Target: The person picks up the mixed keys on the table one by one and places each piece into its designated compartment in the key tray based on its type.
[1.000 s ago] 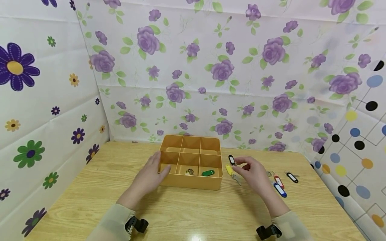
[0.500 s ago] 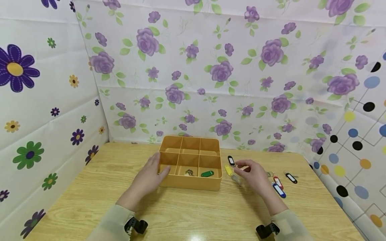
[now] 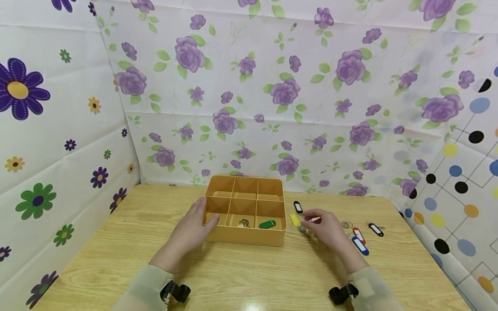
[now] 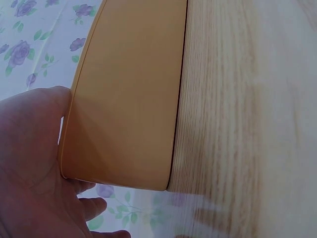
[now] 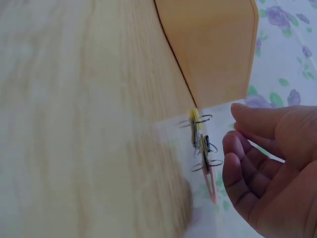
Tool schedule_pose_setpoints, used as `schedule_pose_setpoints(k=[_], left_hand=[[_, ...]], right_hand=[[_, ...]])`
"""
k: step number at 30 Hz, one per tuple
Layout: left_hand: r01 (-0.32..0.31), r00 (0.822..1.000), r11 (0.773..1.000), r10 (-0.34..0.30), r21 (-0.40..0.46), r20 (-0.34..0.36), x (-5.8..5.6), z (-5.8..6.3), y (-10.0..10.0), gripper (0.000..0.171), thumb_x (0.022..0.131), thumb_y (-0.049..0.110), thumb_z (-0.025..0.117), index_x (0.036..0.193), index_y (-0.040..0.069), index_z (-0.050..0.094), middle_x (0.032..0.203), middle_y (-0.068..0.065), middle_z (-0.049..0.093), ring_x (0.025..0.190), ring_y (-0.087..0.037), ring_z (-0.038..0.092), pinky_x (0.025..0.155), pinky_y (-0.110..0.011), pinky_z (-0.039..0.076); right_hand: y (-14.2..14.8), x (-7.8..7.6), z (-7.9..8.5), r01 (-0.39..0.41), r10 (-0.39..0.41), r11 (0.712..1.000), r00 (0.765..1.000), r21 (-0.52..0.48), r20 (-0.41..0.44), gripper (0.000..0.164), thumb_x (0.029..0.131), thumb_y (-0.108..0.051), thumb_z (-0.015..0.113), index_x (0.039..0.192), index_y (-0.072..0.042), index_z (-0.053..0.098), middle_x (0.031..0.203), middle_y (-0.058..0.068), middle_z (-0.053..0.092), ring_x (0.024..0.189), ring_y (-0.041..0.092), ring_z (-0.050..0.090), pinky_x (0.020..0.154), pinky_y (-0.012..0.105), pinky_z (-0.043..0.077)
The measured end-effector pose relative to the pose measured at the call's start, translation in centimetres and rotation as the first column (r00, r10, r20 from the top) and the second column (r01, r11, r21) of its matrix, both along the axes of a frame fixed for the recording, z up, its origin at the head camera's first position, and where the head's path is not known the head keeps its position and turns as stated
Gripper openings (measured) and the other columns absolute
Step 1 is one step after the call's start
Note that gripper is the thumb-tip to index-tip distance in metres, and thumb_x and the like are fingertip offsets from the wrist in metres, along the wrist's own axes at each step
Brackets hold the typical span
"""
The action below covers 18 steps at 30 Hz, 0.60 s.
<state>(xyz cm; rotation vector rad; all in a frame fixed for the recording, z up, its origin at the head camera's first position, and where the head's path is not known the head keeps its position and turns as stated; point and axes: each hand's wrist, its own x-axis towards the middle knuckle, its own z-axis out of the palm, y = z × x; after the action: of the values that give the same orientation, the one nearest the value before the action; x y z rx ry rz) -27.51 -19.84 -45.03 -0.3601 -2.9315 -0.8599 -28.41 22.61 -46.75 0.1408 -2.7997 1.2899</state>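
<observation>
A tan six-compartment box (image 3: 245,235) stands on the table. My left hand (image 3: 192,226) rests on its front left corner, the thumb at the front rim and the fingers along the left side. Right of the box, my right hand (image 3: 327,225) hovers over several tagged keys, thumb and fingers apart with nothing seen between them. Nearest it lie a black-framed key tag (image 3: 298,207), a yellow key tag (image 3: 295,220), a silver key (image 3: 304,233) and a dark red tag (image 3: 315,220) partly hidden by the fingers. The keys look edge-on in the right wrist view.
Inside the box are a green key tag (image 3: 267,224) at front right and a metal ring (image 3: 244,222) in the front middle compartment. Further right lie a red tag (image 3: 359,235), a blue tag (image 3: 360,245) and another black tag (image 3: 375,230). A flowered cloth (image 3: 253,142) hangs behind.
My right hand has shifted slightly down, away from the black tag, and more of the dark red tag shows under it. The left hand and the box stay where they were.
</observation>
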Motion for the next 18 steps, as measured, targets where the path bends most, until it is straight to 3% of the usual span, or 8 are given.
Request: schedule_pose_setpoints(k=[10,18], left_hand=[[-0.002,1.0,1.0,0.002,0.005,0.007,0.25,0.11,-0.05,0.099,0.114,0.065,0.044,0.174,-0.007,0.01,0.181,-0.025,0.013,0.166,-0.046,0.014,0.131,-0.063,0.019],[-0.007,1.0,1.0,0.007,0.002,0.006,0.22,0.18,-0.02,0.098,0.114,0.064,0.045,0.174,-0.006,0.01,0.181,-0.025,0.012,0.166,-0.046,0.015,0.131,-0.063,0.019]], right_hand=[[0.11,-0.62,-0.61,-0.047,0.047,0.999,0.998,-0.007,0.046,0.032,0.104,-0.016,0.081,0.132,-0.002,0.077,0.122,0.01,0.077,0.111,0.029,0.072,0.078,0.036,0.061],[0.0,-0.78,-0.8,-0.058,0.057,0.998,0.997,0.012,0.044,0.03,0.102,-0.016,0.082,0.129,-0.002,0.078,0.117,0.007,0.078,0.11,0.029,0.073,0.087,0.045,0.062]])
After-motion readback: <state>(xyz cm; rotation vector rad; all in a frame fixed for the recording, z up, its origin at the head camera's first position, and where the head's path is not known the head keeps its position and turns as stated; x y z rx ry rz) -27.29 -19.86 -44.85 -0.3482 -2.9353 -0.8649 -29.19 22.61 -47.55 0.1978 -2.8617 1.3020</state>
